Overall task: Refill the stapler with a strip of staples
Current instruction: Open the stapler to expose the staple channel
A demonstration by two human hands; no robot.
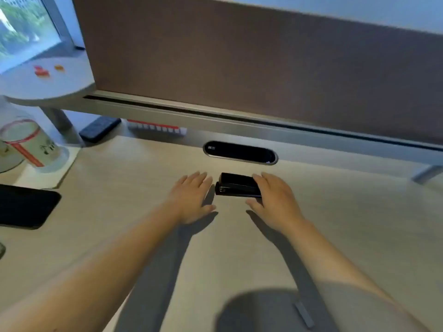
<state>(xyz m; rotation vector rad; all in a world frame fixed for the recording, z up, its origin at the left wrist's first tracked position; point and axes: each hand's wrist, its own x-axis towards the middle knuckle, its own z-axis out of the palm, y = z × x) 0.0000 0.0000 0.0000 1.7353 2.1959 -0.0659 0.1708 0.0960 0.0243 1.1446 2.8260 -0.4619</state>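
The black stapler [237,185] lies closed and flat on the pale desk [124,188], just on the person's side of the dark oval cable slot [240,152], which serves here as the landmark. Its long axis runs roughly parallel to that slot, across the person's front, not toward them. The end nearer the left hand shows a small metallic patch, but which end is the mouth cannot be told for certain.

The right hand [275,200] is at the stapler's right end, below and a little right of the slot. Its fingers reach over the far side of the body and its thumb lies at the near side, so it brackets the stapler. Whether it is actually pressing on it or only resting against it cannot be told, and the stapler is not lifted. The left hand [191,197] sits below and left of the slot, flat and spread, palm down, holding nothing, with a narrow strip of desk between its fingertips and the stapler's left end.

So the right hand is the nearer one, already at the body, while the left is free. A thin grey strip [304,315], possibly the staples, lies well below the slot, close to the person and under the right forearm.
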